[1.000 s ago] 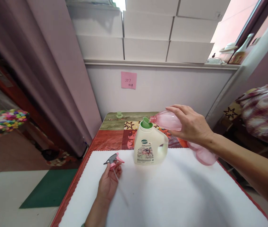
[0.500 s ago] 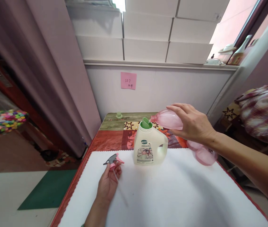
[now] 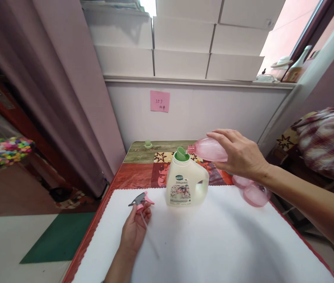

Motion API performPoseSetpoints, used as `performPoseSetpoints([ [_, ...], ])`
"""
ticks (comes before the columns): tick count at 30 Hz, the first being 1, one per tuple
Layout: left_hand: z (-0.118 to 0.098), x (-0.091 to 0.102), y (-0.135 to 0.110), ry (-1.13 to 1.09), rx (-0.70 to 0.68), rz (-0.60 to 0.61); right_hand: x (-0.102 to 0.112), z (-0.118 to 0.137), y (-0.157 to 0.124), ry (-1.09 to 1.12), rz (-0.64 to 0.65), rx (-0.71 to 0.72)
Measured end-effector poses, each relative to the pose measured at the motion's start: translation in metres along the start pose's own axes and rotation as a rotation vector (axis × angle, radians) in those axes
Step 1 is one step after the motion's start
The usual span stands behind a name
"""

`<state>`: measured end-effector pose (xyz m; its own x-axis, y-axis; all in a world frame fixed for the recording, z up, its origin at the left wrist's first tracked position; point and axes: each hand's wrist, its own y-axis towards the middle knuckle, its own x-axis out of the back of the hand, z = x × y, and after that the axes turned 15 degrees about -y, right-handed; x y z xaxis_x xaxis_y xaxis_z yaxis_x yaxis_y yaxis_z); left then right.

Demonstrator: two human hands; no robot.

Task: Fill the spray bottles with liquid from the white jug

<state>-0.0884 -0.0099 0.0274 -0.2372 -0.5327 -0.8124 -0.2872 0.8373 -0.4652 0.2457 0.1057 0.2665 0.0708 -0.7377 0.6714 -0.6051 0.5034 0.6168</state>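
My right hand grips a pink see-through bottle, tipped on its side with its open neck just above the green spout of a cream detergent jug. The jug stands upright on a white mat. The bottle's round lower part shows below my wrist. My left hand rests on the mat, fingers closed round a pink and grey spray trigger head whose thin clear tube trails back over the mat.
A small green cap lies at the table's far edge by the wall. A pink note is stuck on the wall under stacked white boxes. A curtain hangs at the left and plaid cloth lies at the right.
The pink bottle has lifted very slightly and stays tipped over the jug's spout. My left hand and the trigger head have hardly moved.
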Motion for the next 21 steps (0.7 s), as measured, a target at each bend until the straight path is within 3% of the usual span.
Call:
performPoseSetpoints([
  [21,-0.0002,-0.0008,-0.0002,0.005,-0.018,-0.007,-0.0011,-0.0018,0.0010,-0.012,-0.023,0.048],
])
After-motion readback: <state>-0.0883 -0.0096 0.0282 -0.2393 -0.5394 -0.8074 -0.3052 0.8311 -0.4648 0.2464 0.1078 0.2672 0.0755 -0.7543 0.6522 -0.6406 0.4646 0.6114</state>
